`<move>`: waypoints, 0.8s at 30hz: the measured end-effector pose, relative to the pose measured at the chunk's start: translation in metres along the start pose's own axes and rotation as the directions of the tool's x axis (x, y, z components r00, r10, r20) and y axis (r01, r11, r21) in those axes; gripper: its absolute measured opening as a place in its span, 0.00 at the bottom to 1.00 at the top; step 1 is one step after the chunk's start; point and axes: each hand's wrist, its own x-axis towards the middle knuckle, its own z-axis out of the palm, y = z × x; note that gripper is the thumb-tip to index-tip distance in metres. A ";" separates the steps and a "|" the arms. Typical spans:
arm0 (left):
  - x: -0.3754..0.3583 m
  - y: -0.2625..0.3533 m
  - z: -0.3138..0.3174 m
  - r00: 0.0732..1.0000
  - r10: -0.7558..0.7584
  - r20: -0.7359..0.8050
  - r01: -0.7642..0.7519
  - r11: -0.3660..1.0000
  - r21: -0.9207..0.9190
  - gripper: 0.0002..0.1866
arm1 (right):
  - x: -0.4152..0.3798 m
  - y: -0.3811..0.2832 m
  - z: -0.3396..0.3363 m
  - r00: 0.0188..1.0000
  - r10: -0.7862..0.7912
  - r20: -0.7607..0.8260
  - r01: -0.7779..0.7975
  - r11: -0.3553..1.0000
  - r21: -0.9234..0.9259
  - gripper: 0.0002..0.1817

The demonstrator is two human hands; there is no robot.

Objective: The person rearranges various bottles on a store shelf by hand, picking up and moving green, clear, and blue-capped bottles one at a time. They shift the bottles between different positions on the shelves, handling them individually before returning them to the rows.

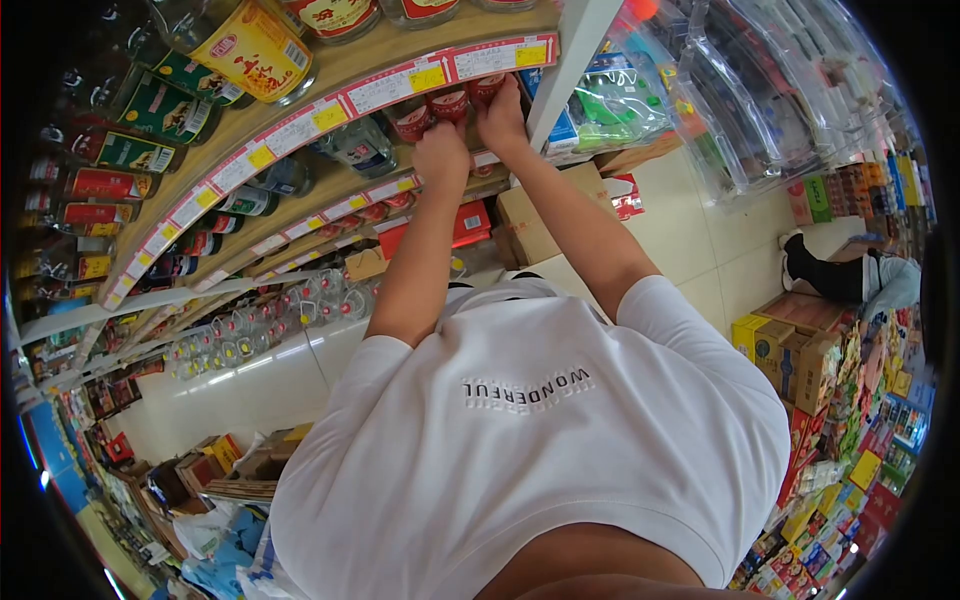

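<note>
Three round containers in red with pale patterning (pixel 449 103) sit in a row just below a curved, red-edged strip of paper price labels (pixel 380 93). The bare right hand (pixel 502 120) curves its fingers around the rightmost; the bare left hand (pixel 443 155), knuckles bent, is at the front of the others, fingertips hidden, so how tightly either grips I cannot tell

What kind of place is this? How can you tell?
Probably a shop, maybe a small grocery store. Lots of bottles stand on a shelf, labels that look like price tags run along its edge, and boxes are grouped on the right.
</note>
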 end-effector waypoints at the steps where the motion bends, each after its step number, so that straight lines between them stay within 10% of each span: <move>1: -0.002 -0.004 0.001 1.000 0.018 -0.015 -0.018 1.000 -0.021 0.23 | 0.002 0.000 0.000 1.000 0.008 0.013 -0.008 1.000 0.005 0.38; 14: -0.009 -0.036 -0.019 0.978 -0.191 -0.086 0.189 0.981 -0.039 0.25 | -0.044 -0.046 -0.017 0.987 -0.133 -0.090 0.128 0.990 -0.063 0.33; 17: -0.006 -0.036 -0.017 0.978 -0.200 -0.067 0.198 0.980 -0.031 0.26 | -0.044 -0.053 -0.021 0.963 0.045 0.265 -0.010 0.991 -0.131 0.30; 24: -0.006 -0.028 -0.023 0.972 -0.229 -0.051 0.228 0.974 -0.012 0.23 | -0.028 -0.043 -0.003 0.961 0.005 0.275 0.089 0.940 -0.330 0.27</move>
